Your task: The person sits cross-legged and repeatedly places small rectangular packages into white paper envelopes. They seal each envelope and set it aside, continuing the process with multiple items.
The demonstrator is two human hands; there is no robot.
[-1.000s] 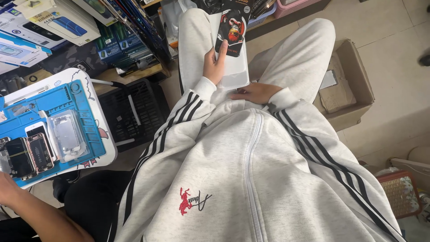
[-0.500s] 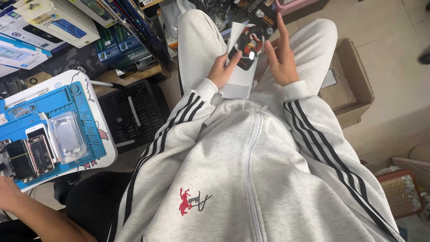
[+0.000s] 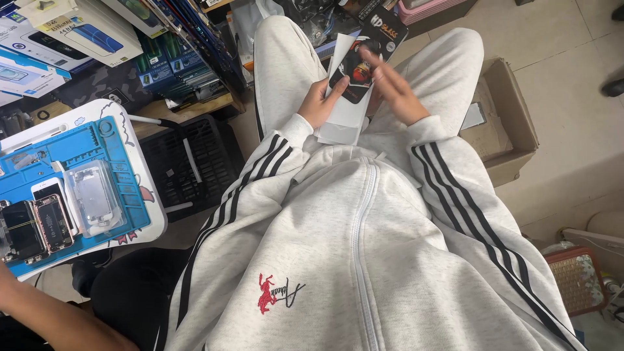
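I sit in a grey striped tracksuit and look down at my lap. My left hand [image 3: 317, 104] grips a white sleeve [image 3: 342, 127] together with a dark phone case [image 3: 353, 73] that bears a red figure. My right hand [image 3: 398, 94] is motion-blurred. Its fingers stretch across the case's upper edge and onto a black package [image 3: 385, 29] with white lettering. That package sticks out at an angle above the case. Both hands hover between my knees.
At the left, a white tray holds a blue work mat [image 3: 65, 162] with opened phones. Another person's arm [image 3: 45, 322] is at the bottom left. A black crate [image 3: 195, 162] stands beside my leg, a cardboard box [image 3: 510, 123] to the right and a woven basket [image 3: 578, 279] at the lower right.
My right hand rose from my lap to the case held by my left hand. The black package now sticks out above the case, tilted right.
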